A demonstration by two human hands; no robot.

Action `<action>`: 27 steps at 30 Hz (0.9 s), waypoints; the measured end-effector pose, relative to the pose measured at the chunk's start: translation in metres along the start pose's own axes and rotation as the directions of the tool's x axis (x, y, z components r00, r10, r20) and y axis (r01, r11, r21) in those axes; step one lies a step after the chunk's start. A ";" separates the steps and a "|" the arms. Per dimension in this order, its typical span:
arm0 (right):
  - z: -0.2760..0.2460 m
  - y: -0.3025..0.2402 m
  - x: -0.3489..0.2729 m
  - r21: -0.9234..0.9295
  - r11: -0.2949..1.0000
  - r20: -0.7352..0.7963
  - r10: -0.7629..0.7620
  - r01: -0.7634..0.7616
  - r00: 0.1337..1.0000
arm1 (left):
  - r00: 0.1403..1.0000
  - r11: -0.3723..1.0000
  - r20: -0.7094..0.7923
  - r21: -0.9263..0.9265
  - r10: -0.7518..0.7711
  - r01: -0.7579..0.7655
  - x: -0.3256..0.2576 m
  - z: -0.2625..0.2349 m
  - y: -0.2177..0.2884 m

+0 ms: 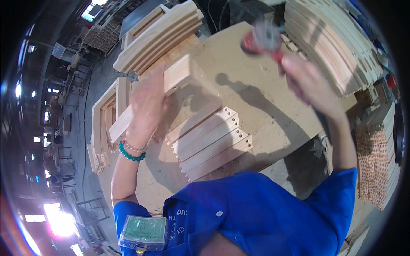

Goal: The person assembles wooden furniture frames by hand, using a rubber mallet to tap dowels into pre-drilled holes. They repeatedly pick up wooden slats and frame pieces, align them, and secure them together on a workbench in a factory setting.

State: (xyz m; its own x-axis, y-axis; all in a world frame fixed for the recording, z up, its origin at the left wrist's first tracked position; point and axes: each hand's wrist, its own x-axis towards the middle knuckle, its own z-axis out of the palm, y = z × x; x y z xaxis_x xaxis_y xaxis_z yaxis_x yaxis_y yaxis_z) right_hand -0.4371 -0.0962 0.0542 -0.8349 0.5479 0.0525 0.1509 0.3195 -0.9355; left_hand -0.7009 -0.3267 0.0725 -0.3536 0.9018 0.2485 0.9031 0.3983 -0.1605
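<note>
One bare left hand (147, 100) has its fingers around a pale, angular wooden frame (177, 73) over the tan desk (215, 55); likely stiff and fairly light, it seems best held mid-rail. Farther right, a blurred red-and-grey hand tool (265, 42) is clenched in the fingers of the right hand (305, 81).

Upper garment: shirt (273, 207), bright blue, sleeves short, neck open. Front carries one round white button (219, 213). White lettering (175, 224) marks the chest on the wearer's left. Beside it, a badge (143, 231): green card, clear plastic holder, gold-toned clip (141, 251). Left wrist (139, 133) bears two adjacent strands: a teal beaded bracelet (131, 157) and a thinner, pale beaded bracelet (135, 148).
</note>
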 end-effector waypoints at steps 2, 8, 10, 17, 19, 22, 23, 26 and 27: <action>-0.009 -0.071 0.015 0.159 0.965 -0.081 -0.197 0.208 0.977 | 1.000 1.000 -0.010 0.024 0.014 -0.013 0.002 -0.002 0.001; 0.037 -0.106 0.042 -0.010 0.969 0.168 -0.240 0.246 0.956 | 0.877 0.930 -0.317 0.186 0.361 -0.316 -0.002 0.032 -0.026; 0.046 -0.097 0.052 -0.258 0.959 0.356 -0.018 0.117 0.934 | 0.875 0.930 -0.319 0.183 0.363 -0.319 -0.002 0.027 -0.018; 0.032 -0.187 0.029 -0.191 0.885 0.039 -0.425 0.425 0.904 | 0.984 0.991 -0.117 -0.001 0.131 -0.132 0.009 0.006 0.005; 0.034 -0.183 0.024 -0.155 0.880 0.089 -0.440 0.449 0.893 | 0.975 0.987 -0.154 0.018 0.158 -0.157 0.012 0.008 0.007; 0.056 -0.119 0.047 -0.212 0.954 0.296 -0.142 0.210 0.945 | 0.979 0.986 -0.170 0.139 0.111 -0.088 0.010 0.014 0.004; 0.057 -0.112 0.049 -0.246 0.961 0.331 -0.042 0.129 0.943 | 0.980 0.985 -0.184 0.169 0.073 -0.042 0.009 0.020 0.003; 0.059 -0.117 0.053 -0.399 0.915 0.331 0.200 -0.056 0.922 | 0.993 1.000 -0.119 0.026 -0.008 0.011 0.015 0.016 -0.007; 0.048 -0.123 0.056 -0.339 0.941 0.324 0.114 0.003 0.939 | 0.999 0.998 -0.044 -0.068 -0.013 0.010 0.011 0.017 -0.007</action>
State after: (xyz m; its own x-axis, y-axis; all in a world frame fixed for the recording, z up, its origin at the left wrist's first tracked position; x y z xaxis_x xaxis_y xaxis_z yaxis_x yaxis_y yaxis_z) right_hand -0.5280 -0.1420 0.1550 -0.9386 0.3002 -0.1703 0.3187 0.5648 -0.7612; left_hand -0.7149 -0.3171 0.0599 -0.3543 0.8881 0.2928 0.9139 0.3952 -0.0929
